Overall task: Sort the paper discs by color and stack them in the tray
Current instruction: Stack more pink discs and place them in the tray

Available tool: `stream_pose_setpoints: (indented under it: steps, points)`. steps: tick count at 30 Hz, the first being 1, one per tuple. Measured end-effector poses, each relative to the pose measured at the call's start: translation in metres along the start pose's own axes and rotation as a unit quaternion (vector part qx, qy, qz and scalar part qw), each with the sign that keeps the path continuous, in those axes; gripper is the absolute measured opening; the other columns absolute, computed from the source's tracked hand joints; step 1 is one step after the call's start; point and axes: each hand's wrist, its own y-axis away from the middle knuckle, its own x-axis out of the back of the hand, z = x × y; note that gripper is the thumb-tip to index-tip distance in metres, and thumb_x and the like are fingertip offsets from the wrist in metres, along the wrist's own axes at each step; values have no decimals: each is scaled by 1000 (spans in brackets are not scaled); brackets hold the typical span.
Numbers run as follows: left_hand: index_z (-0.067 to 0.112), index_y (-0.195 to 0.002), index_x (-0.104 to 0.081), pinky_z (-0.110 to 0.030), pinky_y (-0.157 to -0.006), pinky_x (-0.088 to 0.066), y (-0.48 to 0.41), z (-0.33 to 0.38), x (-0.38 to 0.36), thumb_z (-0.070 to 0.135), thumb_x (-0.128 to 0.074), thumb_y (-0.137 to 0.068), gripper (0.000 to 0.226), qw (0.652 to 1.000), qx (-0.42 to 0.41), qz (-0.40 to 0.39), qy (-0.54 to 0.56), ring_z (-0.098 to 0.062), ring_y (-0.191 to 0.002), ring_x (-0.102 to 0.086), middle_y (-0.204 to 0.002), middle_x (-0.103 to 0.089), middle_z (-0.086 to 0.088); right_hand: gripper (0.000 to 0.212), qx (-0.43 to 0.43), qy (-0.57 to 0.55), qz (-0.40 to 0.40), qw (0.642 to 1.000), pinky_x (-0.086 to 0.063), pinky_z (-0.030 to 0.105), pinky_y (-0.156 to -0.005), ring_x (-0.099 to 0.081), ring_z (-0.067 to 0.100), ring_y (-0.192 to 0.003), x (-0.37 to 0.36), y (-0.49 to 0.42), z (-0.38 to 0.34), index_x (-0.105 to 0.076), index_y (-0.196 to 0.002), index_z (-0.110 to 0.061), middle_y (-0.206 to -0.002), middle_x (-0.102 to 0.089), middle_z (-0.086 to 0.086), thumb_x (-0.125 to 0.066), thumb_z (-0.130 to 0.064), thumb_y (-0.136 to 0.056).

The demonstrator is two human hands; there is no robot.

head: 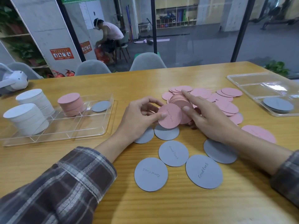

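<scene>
Mid-frame, our left hand (142,117) pinches one pink disc (169,116); our right hand (208,118) clasps an edge-on pink bundle (180,101), forefinger straight. Loosened, it could spill onto grey discs (173,153) below.

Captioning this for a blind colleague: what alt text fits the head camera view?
Two bare hands hold a bundle of round pink paper discs over a wooden table: the left hand pinches the front disc, the right hand grips the rest. Grey paper discs lie nearer, loose pink ones beyond; a clear plastic tray at left holds sorted stacks.
</scene>
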Motion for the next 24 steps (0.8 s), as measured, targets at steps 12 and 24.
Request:
stream_pose_setpoints:
  steps: [12, 24]
  points:
    - [17, -112, -80, -24, -70, -60, 6, 4, -12, 9, -88, -80, 35, 981, -134, 50, -128, -15, -88, -69, -97, -70, 2, 48, 3, -91, -65, 994, -55, 25, -76, -61, 12, -75, -2, 4, -13, -32, -155, -37, -103, -47, 1, -38, -27, -108]
    - [9, -108, -77, -24, -69, -61, 4, 5, -19, 8, -88, -80, 30, 960, -212, 71, -167, -14, -89, -67, -101, -70, -1, 64, 41, 43, -83, 995, -30, 3, -86, -43, -10, -99, -2, 4, -12, -17, -160, -33, -112, -49, -3, -48, -29, -104]
